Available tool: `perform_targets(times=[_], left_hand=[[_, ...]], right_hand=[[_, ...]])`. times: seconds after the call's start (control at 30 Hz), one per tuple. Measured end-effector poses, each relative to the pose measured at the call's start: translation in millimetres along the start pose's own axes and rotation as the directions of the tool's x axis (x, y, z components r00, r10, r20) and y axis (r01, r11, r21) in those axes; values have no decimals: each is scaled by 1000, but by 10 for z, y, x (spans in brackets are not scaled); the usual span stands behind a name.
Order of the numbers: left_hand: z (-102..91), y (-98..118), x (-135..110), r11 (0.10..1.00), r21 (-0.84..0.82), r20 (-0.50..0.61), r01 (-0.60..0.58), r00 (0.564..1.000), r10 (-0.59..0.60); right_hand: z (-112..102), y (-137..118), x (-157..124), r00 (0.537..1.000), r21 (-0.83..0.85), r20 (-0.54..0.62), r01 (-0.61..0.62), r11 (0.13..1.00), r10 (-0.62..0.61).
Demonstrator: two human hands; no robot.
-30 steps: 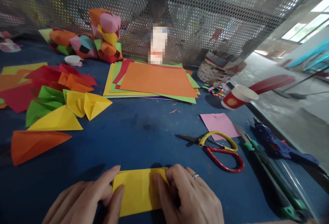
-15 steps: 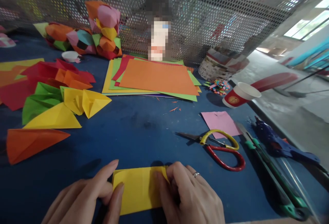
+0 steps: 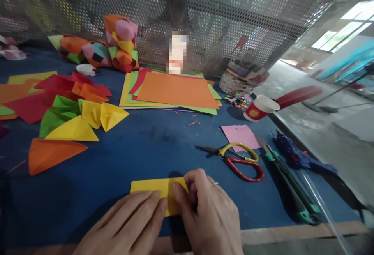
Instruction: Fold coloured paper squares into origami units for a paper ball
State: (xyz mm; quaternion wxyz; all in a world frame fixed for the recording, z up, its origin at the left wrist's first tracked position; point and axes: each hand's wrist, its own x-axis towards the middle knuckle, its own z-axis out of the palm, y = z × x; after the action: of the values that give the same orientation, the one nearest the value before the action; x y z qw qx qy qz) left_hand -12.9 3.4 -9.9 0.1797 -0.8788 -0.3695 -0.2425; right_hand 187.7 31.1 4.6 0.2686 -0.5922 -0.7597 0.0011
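Observation:
A folded piece of yellow paper (image 3: pixel 147 185) lies near the table's front edge, under both hands. My left hand (image 3: pixel 131 220) rests flat across its left and lower part, fingers stretched out and lying side by side. My right hand (image 3: pixel 207 208), with a ring on one finger, pinches the paper's right end between thumb and bent fingers. Scissors (image 3: pixel 233 157) with one yellow and one red handle lie to the right of my right hand. Beyond them is a pink paper square (image 3: pixel 241 136). Part of the yellow paper is hidden by the left hand.
Folded paper pieces (image 3: pixel 67 116) lie at left. Coloured sheets (image 3: pixel 178 91) are stacked in the middle, with paper ornaments (image 3: pixel 122 44) behind. At right are green cutters (image 3: pixel 292 188), a blue glue gun (image 3: pixel 300 153), a paper cup (image 3: pixel 260 108) and a basket (image 3: pixel 241 77). A perforated screen (image 3: pixel 204 21) stands behind.
My left hand has moved from gripping the paper's left end to lying flat over it. My right hand still pinches the right end. The camera view has shifted slightly.

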Motion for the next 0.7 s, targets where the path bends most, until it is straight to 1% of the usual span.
perform_targets(times=[0.07,0.17,0.3,0.43,0.53,0.7], left_hand=[[18,-18,-84,999,24,-24,-41,999,42],[37,-33,-166,997,21,-18,-71,997,71],[40,-33,-191,997,9,-19,-83,996,83],[48,-51,-219,996,10,-2,-87,996,87],[50,-69,-245,996,-13,17,-92,996,92],[19,-52,-248,997,-58,55,-52,997,55]], right_hand=[[2,0,11,999,29,-47,10,1000,-9],[-1,-15,7,995,20,-98,18,1000,-16],[-10,-58,-63,998,-17,-53,36,999,-37],[-35,-73,-137,999,-19,-50,3,1000,-4],[-79,-23,-176,1000,-6,-31,-5,1000,4],[-170,117,-226,1000,20,1,-20,1000,20]])
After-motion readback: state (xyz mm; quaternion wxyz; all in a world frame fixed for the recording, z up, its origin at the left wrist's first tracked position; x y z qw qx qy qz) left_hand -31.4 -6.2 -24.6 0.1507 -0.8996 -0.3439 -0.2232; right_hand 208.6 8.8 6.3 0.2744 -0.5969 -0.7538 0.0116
